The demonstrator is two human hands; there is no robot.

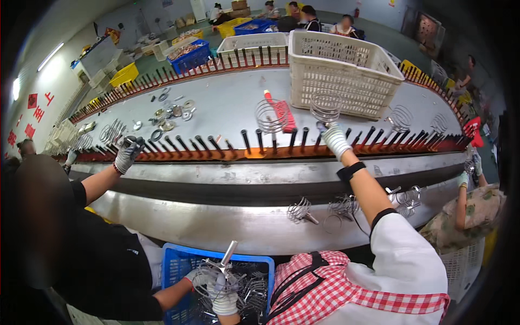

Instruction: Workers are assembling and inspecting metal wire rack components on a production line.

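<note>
My right hand [337,140], in a white striped glove, reaches out to the row of dark pegs. Its fingers are closed at the base of a coiled wire piece [326,106] standing at peg height. Low in front of me, my left hand [224,299], also gloved, grips a wire-coil piece with a metal tube handle [229,252] over a blue crate [218,253]. A co-worker's gloved hand [199,275] is right beside it, and the wires partly hide both. Many similar metal wire pieces [254,287] fill the crate.
A white lattice crate [346,84] stands on the metal table [216,103]. Near it lies a red-handled brush [283,115]. Loose metal parts [172,111] lie left. Wire pieces [301,211] rest on the near ledge. Co-workers [97,244] stand close on both sides.
</note>
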